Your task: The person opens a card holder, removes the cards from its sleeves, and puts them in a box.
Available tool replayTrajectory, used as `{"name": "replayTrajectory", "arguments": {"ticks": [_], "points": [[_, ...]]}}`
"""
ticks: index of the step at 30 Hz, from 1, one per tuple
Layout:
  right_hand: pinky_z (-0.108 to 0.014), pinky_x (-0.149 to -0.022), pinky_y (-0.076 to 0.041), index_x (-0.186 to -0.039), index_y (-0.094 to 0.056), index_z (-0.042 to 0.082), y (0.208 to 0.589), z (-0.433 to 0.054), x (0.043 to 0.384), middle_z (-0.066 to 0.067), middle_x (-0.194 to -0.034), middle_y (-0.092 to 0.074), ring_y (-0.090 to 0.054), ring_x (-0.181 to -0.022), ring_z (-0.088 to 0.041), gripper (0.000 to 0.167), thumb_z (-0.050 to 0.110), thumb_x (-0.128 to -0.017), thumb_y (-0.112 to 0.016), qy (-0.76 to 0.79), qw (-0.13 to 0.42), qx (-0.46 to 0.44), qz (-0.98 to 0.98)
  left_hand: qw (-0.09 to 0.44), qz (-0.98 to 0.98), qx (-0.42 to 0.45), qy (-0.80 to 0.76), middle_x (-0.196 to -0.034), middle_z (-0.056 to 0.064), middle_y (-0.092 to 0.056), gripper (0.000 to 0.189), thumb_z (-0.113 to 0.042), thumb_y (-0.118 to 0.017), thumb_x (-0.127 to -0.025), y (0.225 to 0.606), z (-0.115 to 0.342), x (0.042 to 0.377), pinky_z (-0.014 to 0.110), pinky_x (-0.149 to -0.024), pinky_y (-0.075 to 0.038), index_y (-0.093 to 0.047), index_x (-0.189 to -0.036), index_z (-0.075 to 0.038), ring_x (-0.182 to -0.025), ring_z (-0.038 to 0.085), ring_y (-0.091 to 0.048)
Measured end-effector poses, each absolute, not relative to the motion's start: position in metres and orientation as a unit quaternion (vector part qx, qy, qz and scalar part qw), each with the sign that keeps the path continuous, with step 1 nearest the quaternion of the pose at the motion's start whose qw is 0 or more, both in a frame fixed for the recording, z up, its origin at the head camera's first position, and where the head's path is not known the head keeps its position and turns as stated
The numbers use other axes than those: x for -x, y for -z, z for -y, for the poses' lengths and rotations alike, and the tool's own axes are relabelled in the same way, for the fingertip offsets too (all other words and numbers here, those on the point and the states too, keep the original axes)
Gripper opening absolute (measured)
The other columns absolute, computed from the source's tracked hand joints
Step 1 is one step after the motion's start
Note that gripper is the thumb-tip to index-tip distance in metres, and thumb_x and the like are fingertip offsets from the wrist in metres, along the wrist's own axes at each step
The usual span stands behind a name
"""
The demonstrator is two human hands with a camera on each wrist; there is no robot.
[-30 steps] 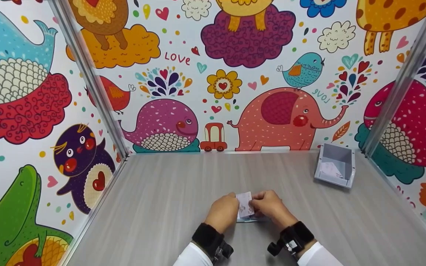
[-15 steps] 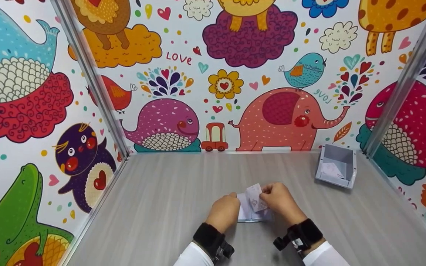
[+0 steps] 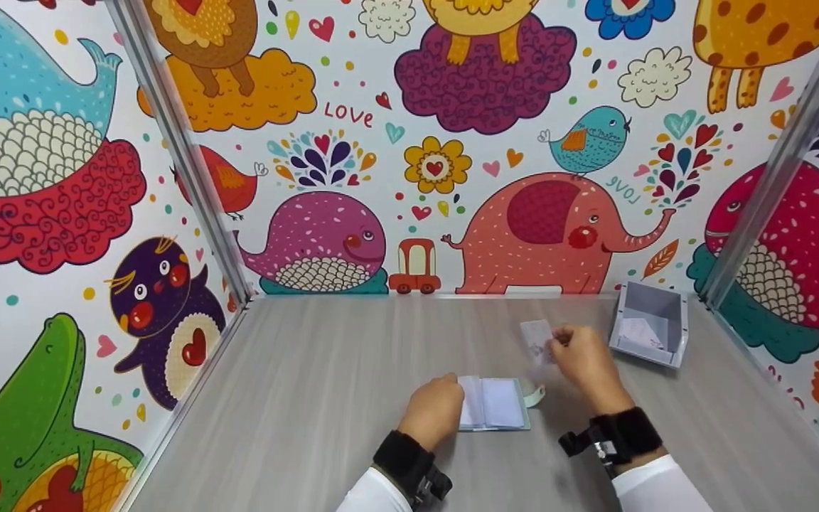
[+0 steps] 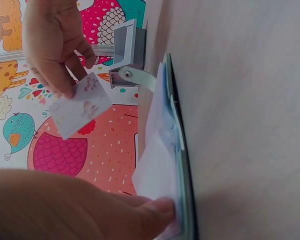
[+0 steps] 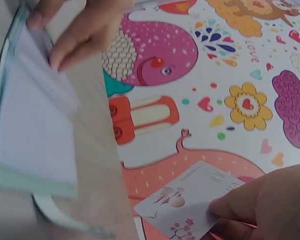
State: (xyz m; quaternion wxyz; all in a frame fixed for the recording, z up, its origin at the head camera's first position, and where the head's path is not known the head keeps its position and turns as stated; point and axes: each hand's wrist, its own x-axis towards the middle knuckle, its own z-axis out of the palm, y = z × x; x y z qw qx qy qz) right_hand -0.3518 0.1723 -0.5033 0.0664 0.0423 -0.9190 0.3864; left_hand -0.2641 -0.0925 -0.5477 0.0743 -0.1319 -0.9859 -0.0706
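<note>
A pale green card holder (image 3: 505,405) lies spread on the table, its clear sleeves showing white. My left hand (image 3: 435,405) holds its left side, thumb (image 4: 157,212) on the sleeves and a sleeve partly lifted. The strap (image 4: 137,76) with a metal snap sticks out at the holder's right edge. My right hand (image 3: 589,366) pinches a white card (image 5: 187,202) by one edge, raised beyond the holder's right end. Pink blossoms and a gold chip show on the card in the right wrist view.
At the back right of the table (image 3: 310,370) stands a grey open box (image 3: 643,350) with white cards (image 3: 638,331) inside. Walls printed with cartoon animals (image 3: 534,235) enclose the table at the back and both sides.
The right hand has drawn the card up off the holder and carried it right and away, towards the box. The left hand stays on the holder, whose right side is now uncovered.
</note>
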Motion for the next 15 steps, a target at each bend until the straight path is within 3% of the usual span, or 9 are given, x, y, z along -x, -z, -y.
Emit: {"name": "replayTrajectory", "arguments": {"ticks": [4, 10, 15], "points": [[-0.059, -0.095, -0.062, -0.123, -0.078, -0.01, 0.494, -0.2, 0.362, -0.031, -0.12, -0.08, -0.077, -0.105, -0.043, 0.03, 0.011, -0.106, -0.068, -0.351, 0.099, -0.029, 0.931, 0.066, 0.987, 0.13, 0.066, -0.105, 0.008, -0.077, 0.015, 0.002, -0.077, -0.096, 0.547, 0.092, 0.264, 0.039, -0.08, -0.066, -0.086, -0.105, -0.004, -0.088, 0.025, -0.076], [-0.061, -0.093, -0.063, -0.138, -0.075, -0.007, 0.479, -0.244, 0.377, -0.033, -0.133, -0.077, -0.077, -0.107, -0.044, 0.036, 0.014, -0.112, -0.064, -0.326, 0.128, 0.019, 0.937, 0.068, 0.987, 0.132, 0.062, -0.103, 0.008, -0.076, 0.015, 0.004, -0.074, -0.097, 0.548, 0.092, 0.264, 0.038, -0.078, -0.065, -0.086, -0.104, -0.004, -0.086, 0.024, -0.075], [-0.069, -0.1, -0.057, -0.133, -0.075, -0.01, 0.478, -0.278, 0.388, -0.036, -0.131, -0.075, -0.072, -0.114, -0.052, 0.035, 0.012, -0.111, -0.059, -0.288, 0.173, 0.044, 0.941, 0.084, 0.985, 0.135, 0.068, -0.097, 0.007, -0.075, 0.014, 0.002, -0.073, -0.097, 0.546, 0.092, 0.261, 0.038, -0.075, -0.064, -0.085, -0.102, -0.003, -0.083, 0.024, -0.073]]}}
